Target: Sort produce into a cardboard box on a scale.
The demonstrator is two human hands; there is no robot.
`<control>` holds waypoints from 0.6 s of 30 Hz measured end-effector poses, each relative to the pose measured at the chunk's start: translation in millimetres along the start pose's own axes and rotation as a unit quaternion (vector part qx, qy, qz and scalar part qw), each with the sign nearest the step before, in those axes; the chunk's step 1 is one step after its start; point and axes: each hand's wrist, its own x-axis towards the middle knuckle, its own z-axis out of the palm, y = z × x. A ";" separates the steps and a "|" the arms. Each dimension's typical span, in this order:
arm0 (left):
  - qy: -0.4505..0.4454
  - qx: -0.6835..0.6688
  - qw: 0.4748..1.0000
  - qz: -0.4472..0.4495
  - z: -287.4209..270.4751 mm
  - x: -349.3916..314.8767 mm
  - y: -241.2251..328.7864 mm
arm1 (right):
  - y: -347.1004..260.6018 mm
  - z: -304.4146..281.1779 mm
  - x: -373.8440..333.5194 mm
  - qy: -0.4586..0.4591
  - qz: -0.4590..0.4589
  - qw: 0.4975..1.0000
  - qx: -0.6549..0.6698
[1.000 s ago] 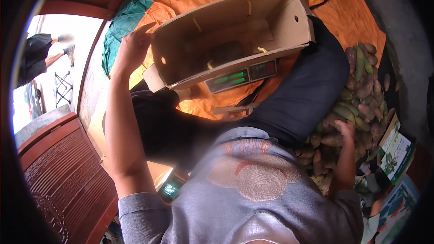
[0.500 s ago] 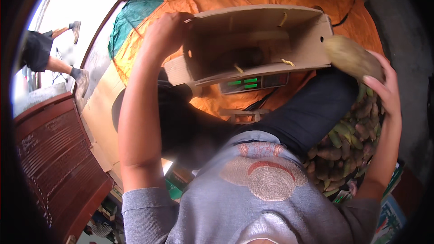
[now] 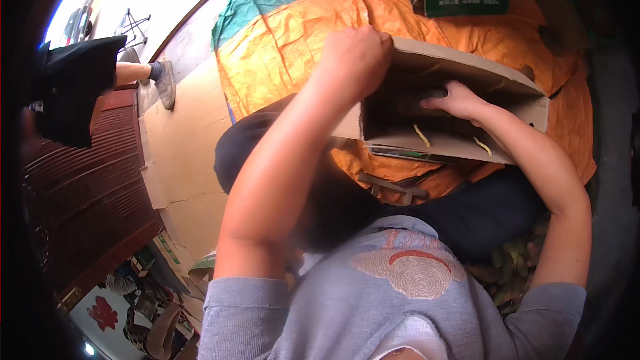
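A long, open cardboard box (image 3: pixel 480 147) sits in front of me with yellow cord loops on its inner walls. My left hand (image 3: pixel 357 60) is closed around its upper left edge. Down inside the box is my right hand (image 3: pixel 460 101), thumb and fingers apart, with part of the fingers in shadow. A dim rounded lump (image 3: pixel 405 104) lies by the thumb; its kind is hard to make out in the dark. Under the box, the edge of a scale (image 3: pixel 407 154) shows, mostly covered.
An orange and green tarp (image 3: pixel 300 33) spreads beneath. Green cartons (image 3: pixel 467 3) stand at the far right. A tuber pile (image 3: pixel 510 267) lies beyond my right leg. Flat cardboard (image 3: pixel 180 167), a dark red slatted bench (image 3: pixel 93 193) and a person's leg (image 3: pixel 137 75) are at the left.
My right hand, which held a large brown tuber right of the box, has moved left into the box. The view has shifted, and the person at the left stands differently.
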 end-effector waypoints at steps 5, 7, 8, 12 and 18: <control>-0.008 -0.016 1.000 -0.003 -9.9 0.0 -0.5 | 2.1 5.7 26.9 -0.031 -0.085 0.996 0.008; 0.028 -0.031 0.999 0.016 -7.5 -1.3 -3.7 | 8.2 1.9 30.1 -0.037 -0.117 0.987 -0.107; 0.026 -0.029 0.999 0.009 -5.5 -3.0 -4.7 | 4.3 0.2 23.9 -0.042 -0.121 0.986 -0.108; 0.021 -0.037 0.999 -0.002 -2.7 -6.9 -4.8 | 1.0 -11.6 -7.4 -0.059 -0.123 0.967 -0.215; 0.029 -0.011 0.999 0.025 11.0 -0.9 0.5 | 9.1 -61.3 -155.6 0.109 -0.236 0.959 0.113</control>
